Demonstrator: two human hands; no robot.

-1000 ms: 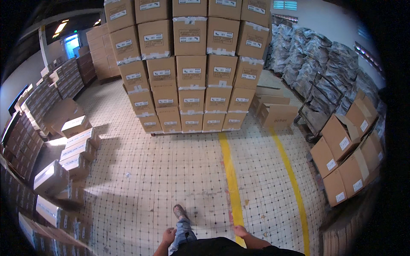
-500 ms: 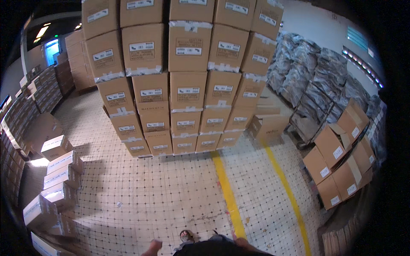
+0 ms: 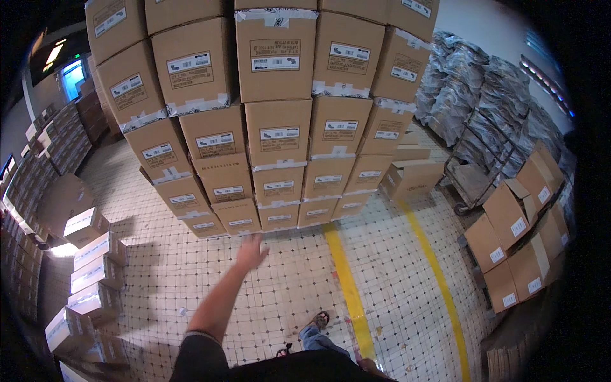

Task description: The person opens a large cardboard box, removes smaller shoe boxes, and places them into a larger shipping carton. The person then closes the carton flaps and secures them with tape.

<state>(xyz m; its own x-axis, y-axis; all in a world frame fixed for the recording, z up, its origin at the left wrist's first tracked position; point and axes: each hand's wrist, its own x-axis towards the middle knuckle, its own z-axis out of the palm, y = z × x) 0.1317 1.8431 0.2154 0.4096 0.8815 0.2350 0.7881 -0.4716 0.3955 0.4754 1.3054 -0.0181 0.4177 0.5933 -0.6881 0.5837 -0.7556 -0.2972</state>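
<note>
My left hand [image 3: 252, 253] reaches forward from a dark sleeve, its fingers stretched out and nothing in them. In the picture it lies just below the bottom row of a tall stack of brown cardboard boxes [image 3: 279, 132]; I cannot make out any contact. Each box face carries a white label and clear tape along its edges. Only a small part of my right hand [image 3: 368, 365] shows low by my body, with its fingers hidden.
Several cartons [image 3: 97, 272] line the floor at left. Yellow lines [image 3: 349, 290] run along the tiled floor [image 3: 210, 280]. At right are a wheeled cart [image 3: 474, 181], leaning open boxes [image 3: 514, 223] and grey plastic-wrapped piles [image 3: 458, 83]. An open box [image 3: 415, 180] sits beside the stack.
My left hand has risen from the lower edge and reached out ahead. The box stack looks larger and nearer, and a foot has stepped forward. My right hand stays low.
</note>
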